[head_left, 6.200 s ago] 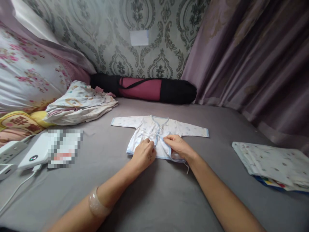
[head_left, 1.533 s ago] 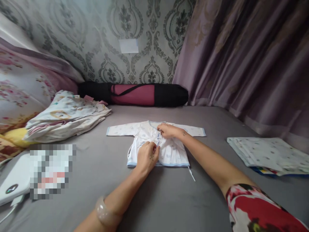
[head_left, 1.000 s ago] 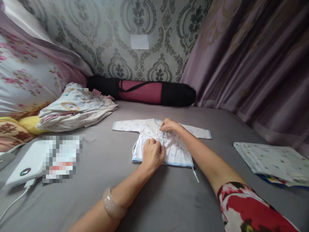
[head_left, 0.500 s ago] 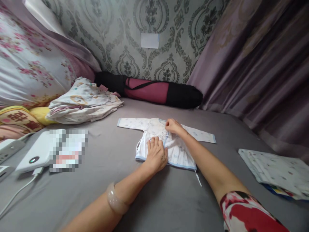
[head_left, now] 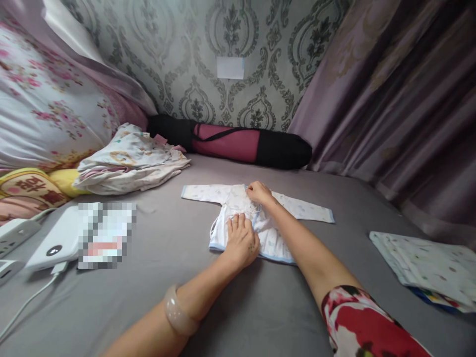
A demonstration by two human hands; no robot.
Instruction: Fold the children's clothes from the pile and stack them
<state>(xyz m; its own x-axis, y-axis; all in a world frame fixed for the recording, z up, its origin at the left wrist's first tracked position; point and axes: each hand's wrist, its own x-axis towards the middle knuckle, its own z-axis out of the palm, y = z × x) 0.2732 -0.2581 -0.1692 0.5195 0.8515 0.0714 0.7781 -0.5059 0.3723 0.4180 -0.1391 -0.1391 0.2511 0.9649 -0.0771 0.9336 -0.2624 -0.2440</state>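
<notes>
A small white baby shirt with blue trim and a faint print lies spread on the grey bed sheet, its sleeves stretched out to both sides. Flat on its lower front rests my left hand, fingers extended and pressing the cloth. At the collar, my right hand has its fingers pinched together on the shirt's blue-edged front. My right forearm crosses over and hides part of the lower right side. A white tie string loops out at the shirt's left side.
A black and maroon long bag lies along the wall. Crumpled printed cloths sit at the back left, near a white power bank with a cable and a power strip. Folded printed cloth lies at the right.
My right hand has shifted a little left along the collar, and its forearm now covers the lower right hem. My left hand stays pressed on the shirt. The view has tilted slightly.
</notes>
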